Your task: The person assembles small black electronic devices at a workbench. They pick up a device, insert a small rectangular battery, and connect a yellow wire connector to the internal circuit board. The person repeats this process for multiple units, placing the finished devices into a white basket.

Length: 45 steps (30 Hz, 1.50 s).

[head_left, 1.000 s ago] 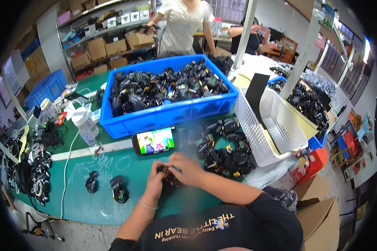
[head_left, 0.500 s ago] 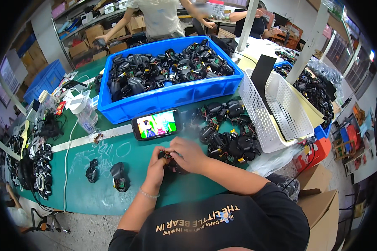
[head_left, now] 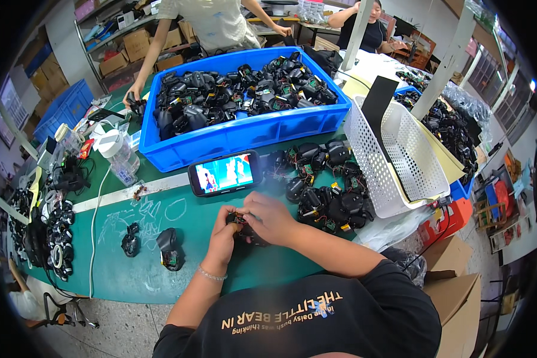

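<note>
Both my hands grip one small black electronic part (head_left: 244, 228) over the green table (head_left: 149, 280). My left hand (head_left: 223, 231) holds its left side, and my right hand (head_left: 269, 216) covers its top and right side, hiding most of it. Just beyond my hands a phone (head_left: 224, 173) lies flat with a lit screen. A pile of similar black parts (head_left: 328, 191) sits to the right of my hands. Two more black parts (head_left: 169, 249) lie on the table to my left.
A big blue bin (head_left: 244, 128) full of black parts stands behind the phone. A white perforated basket (head_left: 400, 155) is at right. A clear bottle (head_left: 118, 156) and cables (head_left: 53, 232) sit at left. A person (head_left: 212, 24) leans on the far side; cardboard boxes (head_left: 453, 286) stand lower right.
The view has dipped and moved closer to the table. My hands stay closed on the black part, fingers shifting slightly. The person opposite has reached a hand down beside the blue bin.
</note>
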Available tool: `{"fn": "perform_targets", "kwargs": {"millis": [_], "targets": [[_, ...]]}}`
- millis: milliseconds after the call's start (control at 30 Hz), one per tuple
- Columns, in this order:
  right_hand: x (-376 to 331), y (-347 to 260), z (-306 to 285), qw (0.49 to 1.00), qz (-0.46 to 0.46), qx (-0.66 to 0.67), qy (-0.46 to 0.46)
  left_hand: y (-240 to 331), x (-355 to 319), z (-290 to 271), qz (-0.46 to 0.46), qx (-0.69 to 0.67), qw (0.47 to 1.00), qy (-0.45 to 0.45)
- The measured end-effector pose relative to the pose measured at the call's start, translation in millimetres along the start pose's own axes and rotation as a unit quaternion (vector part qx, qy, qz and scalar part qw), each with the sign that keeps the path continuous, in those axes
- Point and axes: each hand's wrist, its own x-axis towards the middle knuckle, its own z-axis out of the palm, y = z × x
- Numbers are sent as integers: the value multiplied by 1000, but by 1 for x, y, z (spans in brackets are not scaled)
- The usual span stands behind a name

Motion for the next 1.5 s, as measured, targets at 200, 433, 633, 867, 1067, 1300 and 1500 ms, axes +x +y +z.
{"fn": "perform_targets", "kwargs": {"millis": [200, 433, 633, 867, 1067, 1300, 1500], "targets": [[1, -1, 0, 1000, 6, 8, 1, -1, 1, -1, 2, 0, 1000, -5], [0, 0, 0, 1000, 8, 10, 0, 0, 0, -2, -9, -13, 1000, -12], [0, 0, 0, 1000, 8, 16, 1, 3, 0, 0, -15, -12, 1000, -4], [0, 1, 0, 1000, 13, 11, -1, 2, 0, 1, -13, -18, 1000, -4], [0, 0, 0, 1000, 20, 15, -5, 3, -1, 0, -18, -21, 1000, -5], [0, 1, -1, 1000, 11, 1, -13, 1, 0, -3, -12, -19, 1000, -14], [-1, 4, 1, 1000, 17, 24, -8, 1, 0, -2, -12, -21, 1000, -11]]}}
